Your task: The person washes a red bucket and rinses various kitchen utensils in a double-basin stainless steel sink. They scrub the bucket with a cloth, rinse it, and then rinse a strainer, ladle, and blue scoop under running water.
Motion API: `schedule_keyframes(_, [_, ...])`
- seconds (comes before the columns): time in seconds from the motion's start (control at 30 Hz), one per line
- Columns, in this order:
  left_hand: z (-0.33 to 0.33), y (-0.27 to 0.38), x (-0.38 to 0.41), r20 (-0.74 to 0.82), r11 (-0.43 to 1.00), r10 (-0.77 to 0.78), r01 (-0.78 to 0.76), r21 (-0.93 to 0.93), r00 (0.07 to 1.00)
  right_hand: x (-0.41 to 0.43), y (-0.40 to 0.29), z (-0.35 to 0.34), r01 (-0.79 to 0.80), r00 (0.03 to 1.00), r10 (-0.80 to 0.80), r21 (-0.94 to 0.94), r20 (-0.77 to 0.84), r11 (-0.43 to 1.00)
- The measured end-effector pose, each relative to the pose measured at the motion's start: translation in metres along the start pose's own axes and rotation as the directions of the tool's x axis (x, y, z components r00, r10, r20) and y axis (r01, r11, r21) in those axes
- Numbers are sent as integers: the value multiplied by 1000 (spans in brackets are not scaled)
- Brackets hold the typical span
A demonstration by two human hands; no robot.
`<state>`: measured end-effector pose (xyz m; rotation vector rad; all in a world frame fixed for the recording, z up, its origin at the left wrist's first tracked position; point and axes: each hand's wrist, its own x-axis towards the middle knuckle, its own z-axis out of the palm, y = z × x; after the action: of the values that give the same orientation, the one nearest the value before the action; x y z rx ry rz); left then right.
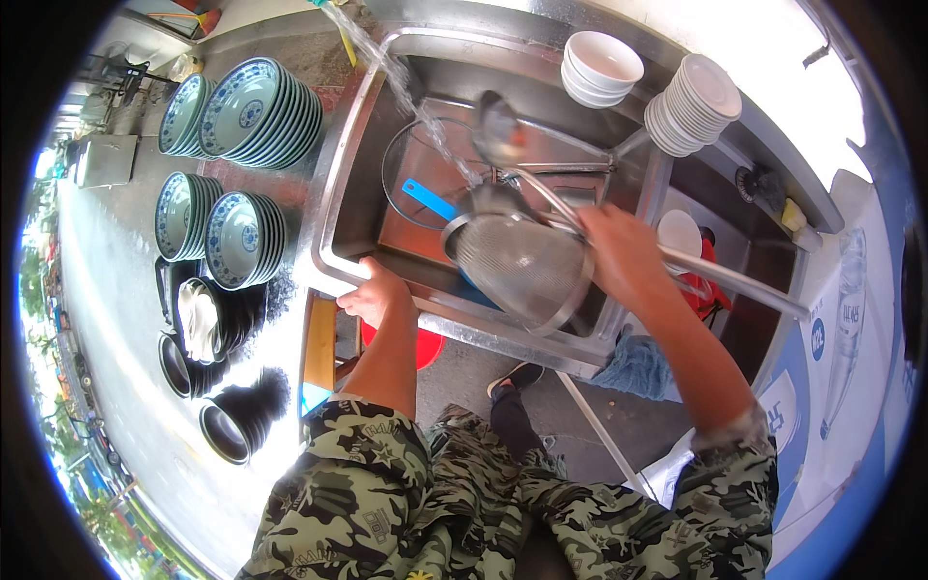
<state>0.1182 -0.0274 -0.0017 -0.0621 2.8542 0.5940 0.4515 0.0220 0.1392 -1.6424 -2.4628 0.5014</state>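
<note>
My left hand (378, 293) grips the front left corner of the stainless steel sink (355, 116), thumb on its rim. Over the basin, my right hand (623, 250) is closed around a bundle of long metal handles. From it extend a wire-mesh strainer (522, 264), close to the front rim, and a ladle (496, 130), blurred and raised. Water (435, 127) pours from the upper left into the basin, behind the strainer. A blue handle (429, 200) sticks out from behind the strainer; what it belongs to is hidden. A round wire hoop (388, 170) lies in the basin.
Left of the sink stand stacked blue-patterned bowls (250, 109) and black bowls (232, 428). White bowls (602, 69) and stacked small plates (692, 105) sit on the back ledge. A blue cloth (636, 366) hangs at the front; a red basin (413, 348) is below.
</note>
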Motion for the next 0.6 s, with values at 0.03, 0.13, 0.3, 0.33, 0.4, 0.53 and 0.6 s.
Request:
schedule_keyframes(0.03, [-2,-1,-2,2,1000,2,-2,-3,1000,28,-8,18,-21,999,21,-10,25,1000])
schedule_keyframes(0.13, [-3,0,0,-10,1000,3,-2,7,1000,106,-22,78,-76,991,83,-71,104,995])
schedule_keyframes(0.3, [7,5,-7,7,998,20,-21,61,1000,185,-4,129,11,998,-3,-110,68,994])
schedule_keyframes(0.33, [10,1,-1,17,995,39,-41,96,999,189,-5,135,36,999,-36,-84,0,996])
schedule_keyframes(0.4, [14,-3,-3,37,996,36,-39,84,999,183,3,140,42,994,-48,-56,-101,998])
schedule_keyframes(0.53, [30,-18,15,-149,995,65,-52,90,987,133,7,130,30,967,-8,83,-256,996])
schedule_keyframes(0.6, [26,-19,20,-173,994,70,-55,92,982,93,7,104,-38,965,92,214,-246,976])
